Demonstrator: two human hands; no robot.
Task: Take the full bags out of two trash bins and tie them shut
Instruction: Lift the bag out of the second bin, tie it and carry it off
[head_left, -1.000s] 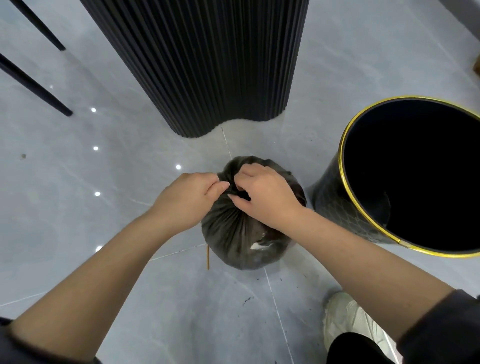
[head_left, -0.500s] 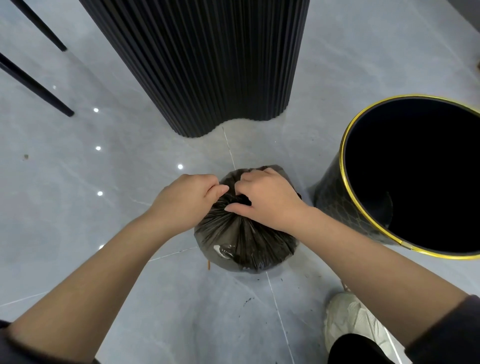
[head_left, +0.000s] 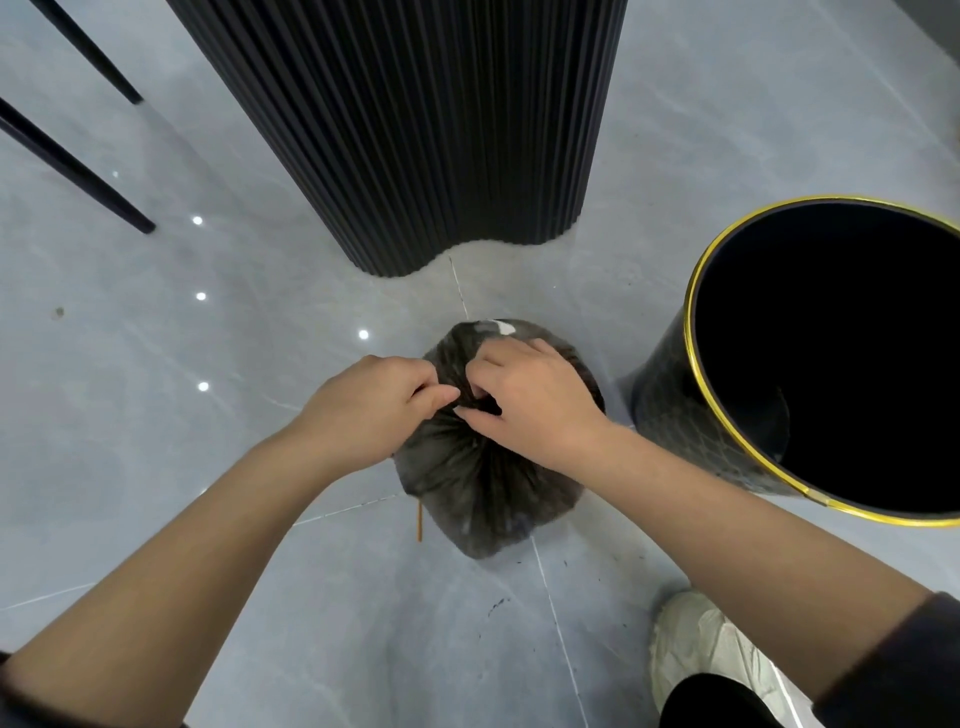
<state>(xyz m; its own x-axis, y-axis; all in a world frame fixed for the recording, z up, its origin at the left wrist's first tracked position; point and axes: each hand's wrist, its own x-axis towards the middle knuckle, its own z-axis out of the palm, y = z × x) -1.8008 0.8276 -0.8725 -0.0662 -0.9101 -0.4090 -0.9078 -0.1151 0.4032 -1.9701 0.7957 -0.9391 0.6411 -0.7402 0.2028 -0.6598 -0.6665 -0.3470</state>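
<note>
**Both hands pinch the bag's gathered neck**

Head view: the dark trash bag (head_left: 483, 488) sits on the grey floor (head_left: 208, 467) at centre. The left hand (head_left: 374, 410) and right hand (head_left: 535, 405) meet on its top, fingers curled, each pinching the bunched plastic at the neck. The black, gold-rimmed trash bin (head_left: 667, 415) stands just beside the bag at 3 o'clock, its inside dark. A fluted black column (head_left: 415, 130) rises at 12 o'clock, and a white shoe (head_left: 711, 644) is at 5 o'clock.
</note>
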